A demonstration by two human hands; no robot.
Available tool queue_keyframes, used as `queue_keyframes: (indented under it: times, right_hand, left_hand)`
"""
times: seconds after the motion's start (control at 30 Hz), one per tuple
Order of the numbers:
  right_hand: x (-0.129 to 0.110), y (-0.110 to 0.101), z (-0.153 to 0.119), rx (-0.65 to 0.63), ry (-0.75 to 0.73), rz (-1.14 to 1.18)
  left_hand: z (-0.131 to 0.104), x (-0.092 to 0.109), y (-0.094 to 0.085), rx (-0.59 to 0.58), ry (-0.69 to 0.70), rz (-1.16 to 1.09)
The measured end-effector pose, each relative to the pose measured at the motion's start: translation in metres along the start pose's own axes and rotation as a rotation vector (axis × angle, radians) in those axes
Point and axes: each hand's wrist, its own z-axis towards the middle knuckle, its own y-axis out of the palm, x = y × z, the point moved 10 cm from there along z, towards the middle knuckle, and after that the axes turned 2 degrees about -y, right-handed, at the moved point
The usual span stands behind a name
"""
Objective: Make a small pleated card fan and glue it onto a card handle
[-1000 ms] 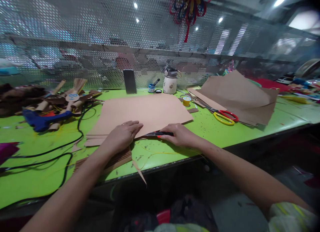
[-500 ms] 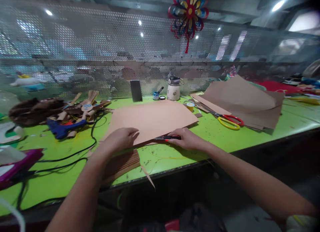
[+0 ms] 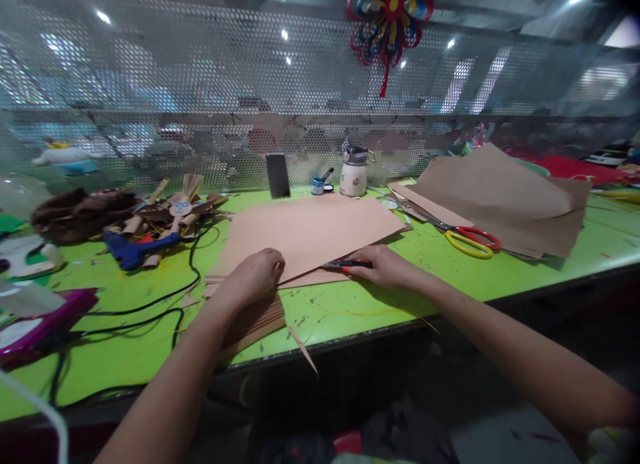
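Note:
A large sheet of brown paper (image 3: 310, 231) lies on the green table, its near edge slightly raised. My left hand (image 3: 257, 274) pinches that near edge with thumb and fingers. Just right of it, my right hand (image 3: 383, 267) is closed round a small dark cutting tool (image 3: 345, 264), whose metal tip points left at the paper's edge. More paper shows beneath the sheet. Under my left forearm sits a stack of folded brown paper (image 3: 257, 321), with a thin curled strip (image 3: 303, 349) hanging over the table edge.
Red and yellow scissors (image 3: 473, 241) lie beside large brown sheets (image 3: 500, 191) at right. A jar (image 3: 353, 174), a phone (image 3: 278, 176) and a blue pot (image 3: 318, 185) stand behind. At left are a blue glue gun (image 3: 133, 249), black cables and a magenta object (image 3: 55, 324).
The view has shifted slightly. The cutting tool and my right hand have drawn back a little from the paper's edge, and more of the paper beneath shows.

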Motion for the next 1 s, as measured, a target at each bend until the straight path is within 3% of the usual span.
queue_keyframes:
  times: [0.27, 0.53, 0.83, 1.0]
  right_hand:
    - [-0.005, 0.002, 0.002, -0.008, -0.017, 0.018]
    - [-0.016, 0.001, -0.014, 0.004, -0.036, 0.029]
    - [-0.031, 0.015, 0.009, -0.013, -0.013, 0.019]
    - [-0.043, 0.017, 0.004, -0.044, -0.046, 0.057]
  left_hand:
    - [0.006, -0.008, 0.011, -0.001, 0.073, 0.018]
    - [0.005, -0.009, 0.014, -0.004, 0.076, 0.019]
    - [0.007, -0.014, 0.015, 0.007, 0.034, 0.012]
    - [0.005, -0.014, 0.014, 0.016, 0.018, -0.001]
